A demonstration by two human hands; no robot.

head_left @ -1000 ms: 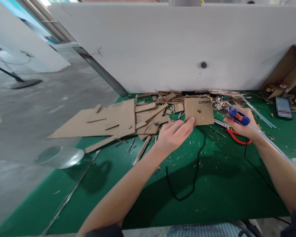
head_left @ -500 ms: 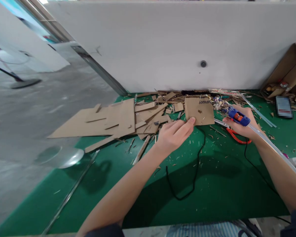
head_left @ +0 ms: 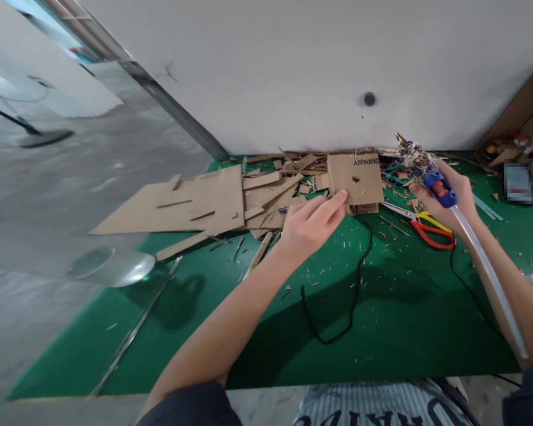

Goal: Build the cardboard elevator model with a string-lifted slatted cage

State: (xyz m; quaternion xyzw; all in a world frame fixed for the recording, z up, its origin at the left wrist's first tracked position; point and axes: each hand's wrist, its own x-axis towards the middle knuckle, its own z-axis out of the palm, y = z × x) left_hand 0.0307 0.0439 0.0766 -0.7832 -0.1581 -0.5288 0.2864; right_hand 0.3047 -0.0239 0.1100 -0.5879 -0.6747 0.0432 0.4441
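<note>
My left hand (head_left: pixel 313 222) grips the near left corner of a square cardboard piece (head_left: pixel 368 177), thumb on top. Printed letters run along its far edge, and a small torn hole shows near its middle. Stacked cardboard layers show below its near edge. My right hand (head_left: pixel 462 189) is wrapped round a blue hot glue gun (head_left: pixel 439 187), apart from the cardboard. Shreds and glue strands cover the nozzle, which points away and up to the left. A long clear glue stick (head_left: pixel 486 260) runs out of its back. Red-handled scissors (head_left: pixel 433 241) lie between the hands.
Cardboard sheets (head_left: pixel 177 204) and strips lie at the left of the green table (head_left: pixel 160 349). A clear plastic bowl (head_left: pixel 135 269) sits at its left edge. A black cord (head_left: pixel 354 307) curls in front. A white panel (head_left: pixel 270 77) stands behind; a cardboard box (head_left: pixel 526 112) is far right.
My right hand has lifted the glue gun away from the cardboard's right edge and tilted its nozzle upward. My left hand keeps its hold on the cardboard. The camera view has shifted slightly.
</note>
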